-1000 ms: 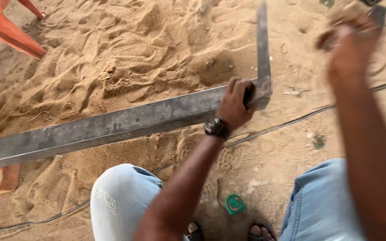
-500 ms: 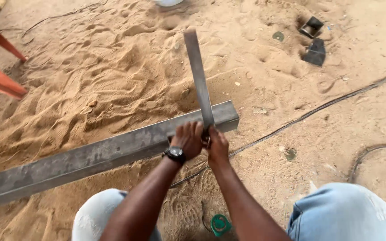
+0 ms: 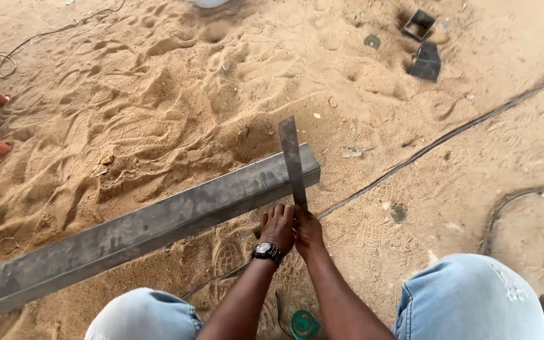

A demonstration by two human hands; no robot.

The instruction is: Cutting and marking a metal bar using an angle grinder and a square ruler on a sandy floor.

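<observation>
Grey steel tube (image 3: 140, 230), long and square in section, lies on sand (image 3: 158, 119). Flat metal square blade (image 3: 292, 160) rests across the tube's right end. Left hand (image 3: 278, 226) and right hand (image 3: 308, 230), touching, both grip the blade's near end. Black cable (image 3: 448, 135) runs beyond; two short tube offcuts (image 3: 424, 44) lie well apart.
</observation>
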